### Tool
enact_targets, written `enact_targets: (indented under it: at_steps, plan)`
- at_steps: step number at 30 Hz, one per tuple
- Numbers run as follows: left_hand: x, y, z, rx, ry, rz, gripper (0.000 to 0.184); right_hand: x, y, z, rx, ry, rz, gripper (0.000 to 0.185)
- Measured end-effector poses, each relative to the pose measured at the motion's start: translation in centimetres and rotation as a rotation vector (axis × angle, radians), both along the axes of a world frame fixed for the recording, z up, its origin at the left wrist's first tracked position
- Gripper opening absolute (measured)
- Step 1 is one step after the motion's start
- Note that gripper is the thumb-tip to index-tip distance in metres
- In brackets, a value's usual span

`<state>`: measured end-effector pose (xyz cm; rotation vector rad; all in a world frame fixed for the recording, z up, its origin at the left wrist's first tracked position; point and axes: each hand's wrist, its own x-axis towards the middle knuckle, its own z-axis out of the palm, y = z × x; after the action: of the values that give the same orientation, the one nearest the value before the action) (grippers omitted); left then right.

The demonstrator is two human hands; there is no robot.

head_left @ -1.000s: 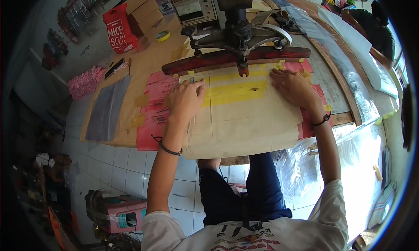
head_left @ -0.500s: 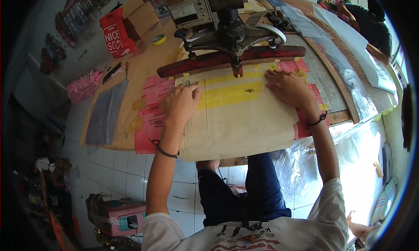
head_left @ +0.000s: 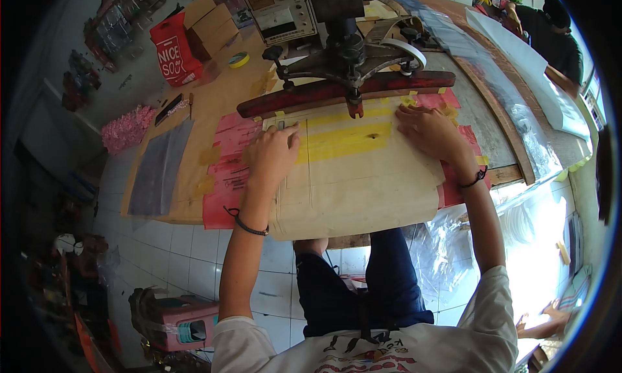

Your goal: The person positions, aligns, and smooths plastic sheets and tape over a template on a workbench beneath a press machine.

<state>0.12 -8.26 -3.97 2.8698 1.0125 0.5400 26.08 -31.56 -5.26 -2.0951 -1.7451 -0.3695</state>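
Observation:
A tan sheet (head_left: 363, 191) with yellow tape strips (head_left: 350, 141) and thin drawn lines lies at the table's front, overhanging the edge toward my legs. My left hand (head_left: 275, 151) rests on its left side, fingers stretched forward, beside a small grey piece (head_left: 280, 124) near the top left corner. On the right side of the sheet, my right hand (head_left: 427, 132) lies flat with its fingers spread. Just beyond both hands, the dark red bar (head_left: 402, 82) of a machine head spans the sheet's far edge. Red tape (head_left: 223, 178) flanks the sheet on both sides.
Behind the bar stands a machine control box (head_left: 282, 16). The wooden table (head_left: 194, 178) carries a grey sheet (head_left: 159, 172), a yellow tape roll (head_left: 238, 60), a red bag (head_left: 175, 52) and a cardboard box (head_left: 210, 26). Another person (head_left: 551, 42) is at the upper right.
Both my hands stay in place on the tan sheet. The view has shifted very slightly. At the lower right edge, another person's limb shows in a different position.

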Motion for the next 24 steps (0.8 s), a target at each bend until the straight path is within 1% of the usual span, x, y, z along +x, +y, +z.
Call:
enact_targets:
  at_steps: [4,10,13,19,22,24]
  plan:
    - [-0.1,0.4,-0.3,0.036,0.001,-0.025,0.033,0.0,0.0,0.5,-0.033,0.028,0.024,0.035]
    - [-0.2,0.4,-0.4,0.057,-0.007,-0.032,0.033,0.2,0.1,0.1,-0.015,0.000,0.017,0.036]
    - [-0.2,0.5,-0.6,0.062,-0.001,-0.038,0.033,-0.2,0.0,0.9,-0.120,0.093,-0.032,0.041]
    - [-0.2,0.4,-0.5,0.056,0.020,-0.035,0.033,-0.2,0.0,0.9,-0.134,0.120,-0.029,0.040]
    - [-0.3,0.2,-0.4,0.058,0.029,-0.027,0.034,0.2,0.1,0.1,-0.028,0.006,0.029,0.036]
    - [-0.3,0.2,-0.4,0.069,0.029,-0.027,0.034,0.4,0.1,0.0,-0.024,0.002,0.036,0.036]
